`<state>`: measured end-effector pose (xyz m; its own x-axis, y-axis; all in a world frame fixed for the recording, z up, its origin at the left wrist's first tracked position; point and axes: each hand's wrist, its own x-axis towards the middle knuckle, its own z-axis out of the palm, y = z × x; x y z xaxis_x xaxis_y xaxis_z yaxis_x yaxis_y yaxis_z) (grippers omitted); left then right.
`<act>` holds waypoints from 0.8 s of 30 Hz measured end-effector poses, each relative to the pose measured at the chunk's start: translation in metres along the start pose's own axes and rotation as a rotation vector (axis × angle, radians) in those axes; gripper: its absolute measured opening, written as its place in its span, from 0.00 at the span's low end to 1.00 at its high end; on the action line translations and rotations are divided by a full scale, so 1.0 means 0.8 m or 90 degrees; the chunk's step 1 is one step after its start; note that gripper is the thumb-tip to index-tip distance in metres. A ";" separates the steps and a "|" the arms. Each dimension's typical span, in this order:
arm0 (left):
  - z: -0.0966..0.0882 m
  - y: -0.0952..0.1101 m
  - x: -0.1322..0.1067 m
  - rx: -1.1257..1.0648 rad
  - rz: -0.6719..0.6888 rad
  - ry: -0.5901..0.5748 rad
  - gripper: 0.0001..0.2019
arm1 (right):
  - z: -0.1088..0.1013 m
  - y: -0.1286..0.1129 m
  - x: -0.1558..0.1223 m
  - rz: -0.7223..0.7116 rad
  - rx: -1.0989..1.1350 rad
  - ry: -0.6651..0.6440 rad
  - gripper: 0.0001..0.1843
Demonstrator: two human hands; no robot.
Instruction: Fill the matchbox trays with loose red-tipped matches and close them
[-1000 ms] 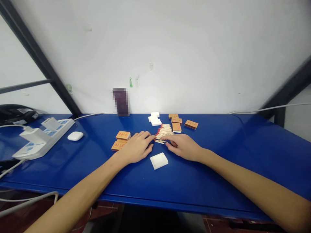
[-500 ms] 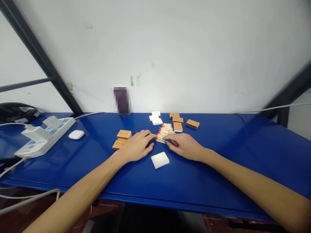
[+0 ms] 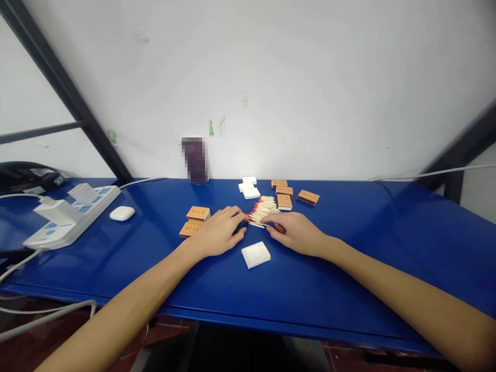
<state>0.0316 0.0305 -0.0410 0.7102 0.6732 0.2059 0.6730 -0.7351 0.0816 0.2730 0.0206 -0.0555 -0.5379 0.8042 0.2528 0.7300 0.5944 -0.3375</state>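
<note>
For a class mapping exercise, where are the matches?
In the head view, the matches lie just right of centre, between the left hand and right hand.

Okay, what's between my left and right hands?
In the head view, the near end of the match pile lies between the left hand and right hand.

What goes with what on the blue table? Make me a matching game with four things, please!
Things:
1. Matches
2. Power strip
3. Earbud case
4. White matchbox tray

Clues:
A. Smooth and white, just right of the thing with plugs in it
B. Lying together, with red tips
C. Boxy and white, nearer the person than the things with red tips
D. Has plugs in it

Right pairs: 1-B, 2-D, 3-A, 4-C
</note>
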 end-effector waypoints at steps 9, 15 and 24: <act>0.000 -0.001 0.000 -0.003 -0.002 -0.004 0.15 | 0.002 0.002 0.000 0.001 -0.005 0.000 0.14; 0.002 -0.002 -0.001 -0.006 0.004 0.003 0.16 | 0.002 0.002 0.001 -0.001 -0.004 0.004 0.14; 0.001 -0.002 0.000 -0.008 0.005 0.001 0.14 | 0.003 0.002 0.000 0.011 -0.012 -0.002 0.14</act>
<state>0.0308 0.0314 -0.0419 0.7150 0.6673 0.2082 0.6647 -0.7413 0.0930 0.2732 0.0218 -0.0579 -0.5259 0.8148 0.2440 0.7474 0.5797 -0.3247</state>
